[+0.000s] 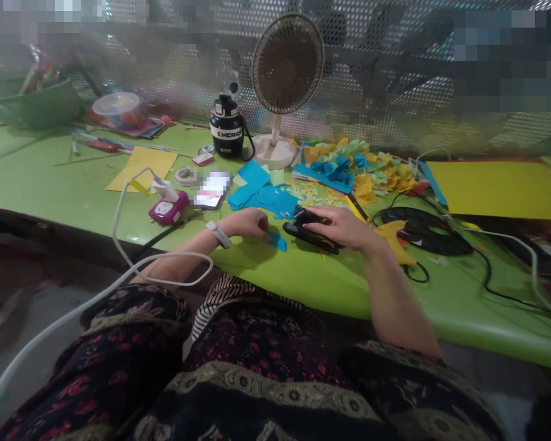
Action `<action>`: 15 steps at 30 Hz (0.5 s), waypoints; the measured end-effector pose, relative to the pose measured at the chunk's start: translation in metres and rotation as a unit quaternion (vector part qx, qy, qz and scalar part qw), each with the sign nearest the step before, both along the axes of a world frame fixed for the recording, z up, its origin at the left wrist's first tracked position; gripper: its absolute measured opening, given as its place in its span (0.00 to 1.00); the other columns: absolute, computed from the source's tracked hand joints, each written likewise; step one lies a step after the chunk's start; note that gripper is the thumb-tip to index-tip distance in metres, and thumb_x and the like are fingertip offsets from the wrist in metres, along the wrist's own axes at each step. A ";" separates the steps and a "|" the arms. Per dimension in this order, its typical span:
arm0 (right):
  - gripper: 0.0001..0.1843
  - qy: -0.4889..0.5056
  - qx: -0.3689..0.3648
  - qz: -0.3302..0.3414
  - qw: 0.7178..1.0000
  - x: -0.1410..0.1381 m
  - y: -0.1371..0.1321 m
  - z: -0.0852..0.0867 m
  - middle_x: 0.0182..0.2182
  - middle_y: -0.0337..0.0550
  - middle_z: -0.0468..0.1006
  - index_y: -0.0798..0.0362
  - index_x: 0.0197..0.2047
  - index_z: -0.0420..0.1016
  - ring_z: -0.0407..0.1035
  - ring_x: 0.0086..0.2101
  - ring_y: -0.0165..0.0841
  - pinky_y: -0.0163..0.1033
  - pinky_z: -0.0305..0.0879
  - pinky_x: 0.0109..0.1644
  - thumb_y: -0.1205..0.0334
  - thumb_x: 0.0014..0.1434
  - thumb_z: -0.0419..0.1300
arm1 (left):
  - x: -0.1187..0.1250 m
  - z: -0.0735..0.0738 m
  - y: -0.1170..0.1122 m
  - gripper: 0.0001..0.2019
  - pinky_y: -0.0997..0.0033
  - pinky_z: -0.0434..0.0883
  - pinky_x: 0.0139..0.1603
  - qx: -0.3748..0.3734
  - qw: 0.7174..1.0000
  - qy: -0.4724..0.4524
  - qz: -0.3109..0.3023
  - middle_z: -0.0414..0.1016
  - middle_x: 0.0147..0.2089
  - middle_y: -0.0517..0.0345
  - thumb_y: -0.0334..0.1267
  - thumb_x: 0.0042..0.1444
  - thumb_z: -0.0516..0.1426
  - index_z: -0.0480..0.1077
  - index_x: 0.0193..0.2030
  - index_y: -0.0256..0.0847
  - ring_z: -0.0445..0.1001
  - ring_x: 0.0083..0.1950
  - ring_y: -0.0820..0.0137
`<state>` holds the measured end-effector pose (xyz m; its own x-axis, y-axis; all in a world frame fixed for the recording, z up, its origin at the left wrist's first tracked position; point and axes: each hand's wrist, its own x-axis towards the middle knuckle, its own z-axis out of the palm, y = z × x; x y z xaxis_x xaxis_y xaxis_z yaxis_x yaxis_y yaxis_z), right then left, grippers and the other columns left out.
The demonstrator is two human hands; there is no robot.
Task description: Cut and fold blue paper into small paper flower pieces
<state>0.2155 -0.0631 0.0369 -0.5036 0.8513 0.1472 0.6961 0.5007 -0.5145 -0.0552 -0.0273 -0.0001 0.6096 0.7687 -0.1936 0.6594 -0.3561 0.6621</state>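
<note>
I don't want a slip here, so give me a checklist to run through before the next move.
1. Left hand has the small blue paper piece: ok, pinched in the fingers.
2. Right hand is on the black stapler-like tool: ok, grip over its top.
3. Paper piece is between the tool's jaws: not ok, it lies outside, near the nose.
4. Tool is loaded: cannot tell, its inside is hidden.
5. Phone is clear of both hands: ok, it lies beyond the left hand.
</note>
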 end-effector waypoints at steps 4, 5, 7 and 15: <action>0.24 -0.012 0.001 0.005 1.000 0.001 0.000 -0.001 0.55 0.50 0.79 0.49 0.56 0.80 0.73 0.53 0.49 0.55 0.66 0.61 0.48 0.60 0.63 | -0.002 -0.002 0.001 0.11 0.73 0.62 0.29 -0.027 0.999 -0.046 -0.005 0.77 0.28 0.58 0.43 0.43 0.67 0.74 0.29 0.39 0.69 0.27 0.73; 0.24 -0.015 0.003 0.007 1.000 0.002 0.000 -0.002 0.54 0.50 0.79 0.49 0.56 0.80 0.74 0.53 0.49 0.55 0.66 0.61 0.48 0.60 0.62 | -0.004 -0.003 0.002 0.12 0.73 0.63 0.29 -0.042 0.997 -0.069 -0.001 0.77 0.27 0.58 0.43 0.43 0.68 0.73 0.28 0.38 0.70 0.27 0.73; 0.24 -0.023 0.009 0.014 1.000 0.002 0.000 -0.004 0.54 0.50 0.80 0.49 0.56 0.80 0.74 0.53 0.49 0.54 0.65 0.60 0.48 0.61 0.62 | -0.011 -0.004 0.002 0.12 0.74 0.64 0.28 -0.098 0.988 -0.116 0.022 0.76 0.26 0.58 0.41 0.45 0.68 0.71 0.29 0.38 0.71 0.27 0.73; 0.22 -0.076 -0.010 0.036 0.996 -0.007 -0.004 -0.007 0.48 0.48 0.82 0.47 0.55 0.80 0.75 0.47 0.46 0.49 0.69 0.51 0.47 0.61 0.61 | -0.022 -0.009 0.003 0.19 0.73 0.71 0.33 -0.226 0.934 -0.252 0.115 0.78 0.28 0.60 0.35 0.45 0.71 0.74 0.43 0.37 0.76 0.28 0.74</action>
<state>0.2080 -0.0673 0.0299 -0.5792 0.8138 0.0470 0.7293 0.5431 -0.4162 -0.0774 -0.0245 -0.0095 0.5395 0.7999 -0.2630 0.2474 0.1479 0.9575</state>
